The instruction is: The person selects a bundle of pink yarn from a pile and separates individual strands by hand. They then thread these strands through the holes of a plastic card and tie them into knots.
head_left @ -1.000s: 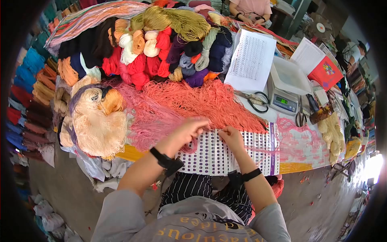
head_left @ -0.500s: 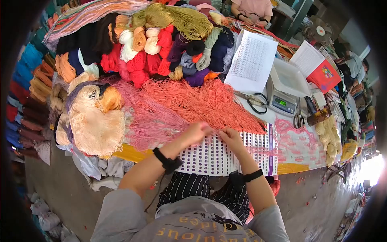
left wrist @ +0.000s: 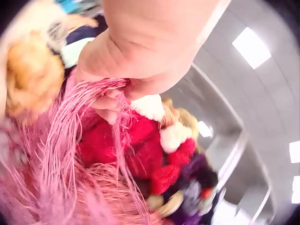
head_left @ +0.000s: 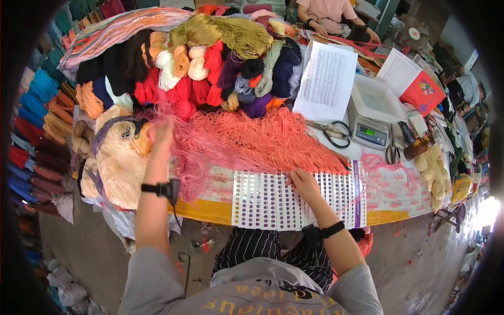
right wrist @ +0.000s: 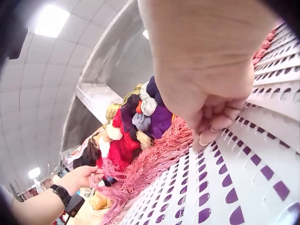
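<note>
Pink yarn (left wrist: 70, 126) hangs in a bundle from my left hand (head_left: 163, 136), which grips it between thumb and fingers, lifted near the cream skeins. From there the strands trail down onto the table, beside a broad spread of coral yarn (head_left: 262, 134). My right hand (head_left: 304, 185) is at the far edge of a white perforated card (head_left: 262, 207) with rows of purple-backed holes. Its fingers (right wrist: 220, 123) are curled, fingertips holding down a card strip, with the palm hiding part of the grip.
Behind lies a heap of colored skeins (head_left: 199, 79). Cream skeins (head_left: 123, 168) sit at left. Printed sheets (head_left: 325, 79), scissors (head_left: 336, 134) and a digital scale (head_left: 370, 131) stand at right. Loose pink threads (head_left: 386, 170) lie beyond the card. Another person (head_left: 328, 16) sits across the table.
My left hand has moved from beside the right hand far to the left and up, drawing the pink yarn off the card. The right hand has stayed at the card's far edge.
</note>
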`<state>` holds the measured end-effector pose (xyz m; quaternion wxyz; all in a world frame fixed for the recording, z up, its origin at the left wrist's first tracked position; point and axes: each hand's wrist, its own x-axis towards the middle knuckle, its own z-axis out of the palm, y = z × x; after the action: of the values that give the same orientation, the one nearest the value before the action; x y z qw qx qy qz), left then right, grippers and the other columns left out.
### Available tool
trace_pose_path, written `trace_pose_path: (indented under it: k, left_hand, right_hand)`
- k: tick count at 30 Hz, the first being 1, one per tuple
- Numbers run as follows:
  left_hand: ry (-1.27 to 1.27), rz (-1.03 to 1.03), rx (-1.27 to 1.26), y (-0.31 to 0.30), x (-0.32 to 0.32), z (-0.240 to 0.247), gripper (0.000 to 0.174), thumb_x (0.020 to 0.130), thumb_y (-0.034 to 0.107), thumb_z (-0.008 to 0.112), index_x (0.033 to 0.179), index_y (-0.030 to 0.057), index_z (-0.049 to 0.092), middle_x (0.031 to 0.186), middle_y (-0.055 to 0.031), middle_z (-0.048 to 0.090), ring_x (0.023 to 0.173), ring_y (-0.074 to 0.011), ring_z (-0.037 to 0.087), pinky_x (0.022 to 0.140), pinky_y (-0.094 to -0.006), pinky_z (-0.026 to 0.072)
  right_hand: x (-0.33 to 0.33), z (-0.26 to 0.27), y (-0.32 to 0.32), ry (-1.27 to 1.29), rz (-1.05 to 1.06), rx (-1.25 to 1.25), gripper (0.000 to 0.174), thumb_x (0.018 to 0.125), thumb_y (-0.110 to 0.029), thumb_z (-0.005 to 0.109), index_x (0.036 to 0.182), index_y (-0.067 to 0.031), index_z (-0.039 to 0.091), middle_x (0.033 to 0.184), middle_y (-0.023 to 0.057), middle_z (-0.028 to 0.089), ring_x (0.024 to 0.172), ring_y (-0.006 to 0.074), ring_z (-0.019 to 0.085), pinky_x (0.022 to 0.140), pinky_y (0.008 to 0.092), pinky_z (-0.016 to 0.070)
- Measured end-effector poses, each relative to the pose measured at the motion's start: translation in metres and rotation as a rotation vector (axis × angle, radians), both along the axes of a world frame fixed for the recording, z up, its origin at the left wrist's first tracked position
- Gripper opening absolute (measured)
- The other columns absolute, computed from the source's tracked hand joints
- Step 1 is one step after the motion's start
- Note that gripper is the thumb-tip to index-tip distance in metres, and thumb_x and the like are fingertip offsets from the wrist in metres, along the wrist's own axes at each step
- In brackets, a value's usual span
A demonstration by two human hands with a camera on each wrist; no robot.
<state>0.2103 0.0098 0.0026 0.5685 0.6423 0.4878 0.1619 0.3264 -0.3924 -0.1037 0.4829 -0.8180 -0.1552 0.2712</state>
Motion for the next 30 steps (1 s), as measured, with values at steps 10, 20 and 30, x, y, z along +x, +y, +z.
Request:
trace_pose_path:
  k: [10, 20, 30]
  left_hand:
    - [-0.465, -0.811, -1.015, -0.231, 0.009, 0.001, 0.048, 0.098, 0.04, 0.034, 0.122, 0.003, 0.051, 0.113, -0.0062, 0.057, 0.099, -0.0144, 0.054, 0.082, -0.0304, 0.0449]
    - [-0.6, -0.774, -1.262, -0.238, 0.015, -0.002, 0.043, 0.098, 0.037, 0.034, 0.123, 0.0045, 0.05, 0.107, -0.0068, 0.057, 0.09, -0.0172, 0.057, 0.081, -0.0344, 0.0463]
    - [-0.524, -0.791, -1.126, -0.248, 0.01, 0.009, 0.044, 0.097, 0.038, 0.036, 0.125, 0.0061, 0.049, 0.113, -0.0063, 0.057, 0.101, -0.0176, 0.056, 0.089, -0.0366, 0.0439]
  right_hand:
    - [-0.063, 0.086, 0.026, 0.068, -0.043, 0.411, 0.012, 0.087, -0.008, 0.058, 0.095, 0.0012, 0.06, 0.074, 0.0006, 0.057, 0.06, 0.0069, 0.05, 0.054, 0.0202, 0.0409]
    - [-0.065, 0.103, 0.015, 0.128, -0.092, 0.484, 0.014, 0.089, -0.01, 0.057, 0.093, 0.0027, 0.06, 0.072, 0.0006, 0.057, 0.059, 0.0061, 0.049, 0.053, 0.0193, 0.0398]
    - [-0.07, 0.107, 0.016, 0.092, -0.126, 0.434, 0.016, 0.088, -0.012, 0.06, 0.095, 0.0027, 0.059, 0.071, -0.0003, 0.056, 0.061, 0.0045, 0.048, 0.054, 0.0182, 0.0396]
